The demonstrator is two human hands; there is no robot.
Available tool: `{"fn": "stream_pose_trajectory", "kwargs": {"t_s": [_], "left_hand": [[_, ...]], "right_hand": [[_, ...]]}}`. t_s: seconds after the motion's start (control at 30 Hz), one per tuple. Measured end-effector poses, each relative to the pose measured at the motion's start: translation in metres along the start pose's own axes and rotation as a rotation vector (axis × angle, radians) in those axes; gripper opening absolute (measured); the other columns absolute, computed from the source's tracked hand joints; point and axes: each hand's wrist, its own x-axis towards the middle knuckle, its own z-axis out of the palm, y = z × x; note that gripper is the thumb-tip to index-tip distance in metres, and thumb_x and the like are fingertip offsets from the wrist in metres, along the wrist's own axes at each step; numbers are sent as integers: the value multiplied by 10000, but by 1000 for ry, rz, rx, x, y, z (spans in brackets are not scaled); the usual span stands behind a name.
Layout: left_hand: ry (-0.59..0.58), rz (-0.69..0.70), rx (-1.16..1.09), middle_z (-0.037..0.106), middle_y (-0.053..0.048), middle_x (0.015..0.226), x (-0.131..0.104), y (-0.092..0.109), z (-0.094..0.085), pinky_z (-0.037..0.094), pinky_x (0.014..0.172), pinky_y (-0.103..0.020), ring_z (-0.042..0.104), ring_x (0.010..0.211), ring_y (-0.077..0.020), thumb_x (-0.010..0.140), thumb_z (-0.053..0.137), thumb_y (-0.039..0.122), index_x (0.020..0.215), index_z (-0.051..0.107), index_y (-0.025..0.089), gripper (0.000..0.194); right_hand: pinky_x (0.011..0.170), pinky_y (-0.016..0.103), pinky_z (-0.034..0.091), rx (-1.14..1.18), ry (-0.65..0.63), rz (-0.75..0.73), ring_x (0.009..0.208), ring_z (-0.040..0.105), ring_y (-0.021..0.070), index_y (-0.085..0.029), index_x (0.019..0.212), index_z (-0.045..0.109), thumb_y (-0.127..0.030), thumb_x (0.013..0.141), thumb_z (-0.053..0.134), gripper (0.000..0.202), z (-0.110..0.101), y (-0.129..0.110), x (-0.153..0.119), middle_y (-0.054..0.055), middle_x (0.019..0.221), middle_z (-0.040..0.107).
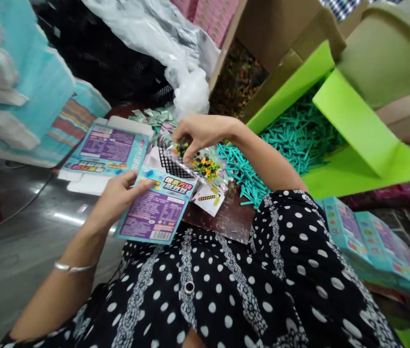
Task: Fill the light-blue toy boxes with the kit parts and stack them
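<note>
My left hand (117,195) grips a flat blue-and-purple printed carton (156,210) by its left edge, thumb on top. The carton slants over the table edge in front of me, its upper end near a black grid (174,164). My right hand (195,135) reaches in from the right, fingers bent down and pinched on a clear plastic bag (206,164) of small orange, green and black pieces. Part of the bag lies hidden under the fingers. A white card with a pickaxe picture (208,199) sits just below the bag.
Another flat printed carton (105,150) lies at the left beside tall stacks of cartons (41,111). Turquoise sticks (291,135) spill from a lime-green box (357,125) at right. Small packets (157,118) lie behind, near a crumpled plastic bag (192,92). More cartons (374,237) stand at lower right.
</note>
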Motion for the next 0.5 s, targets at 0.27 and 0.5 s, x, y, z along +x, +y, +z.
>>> {"fn": "stream_pose_trajectory", "kwargs": {"t_s": [0.27,0.5], "left_hand": [[-151,-28,-158,778,-63,906,-14,19,40,500,678,-316,638,769,-192,646,978,532,943,783,174,504],[-122,-57,-254,788,-64,865,-25,15,60,537,665,-324,653,724,-194,631,1004,545,878,780,177,497]], "right_hand": [[817,303,445,-24,173,-25,929,596,181,-235,972,677,-277,837,986,340,53,-34,-13,2,985,707],[1136,360,456,-225,475,11,1339,581,269,-207,1426,571,-474,1108,682,430,79,-68,-39,119,1430,663]]}}
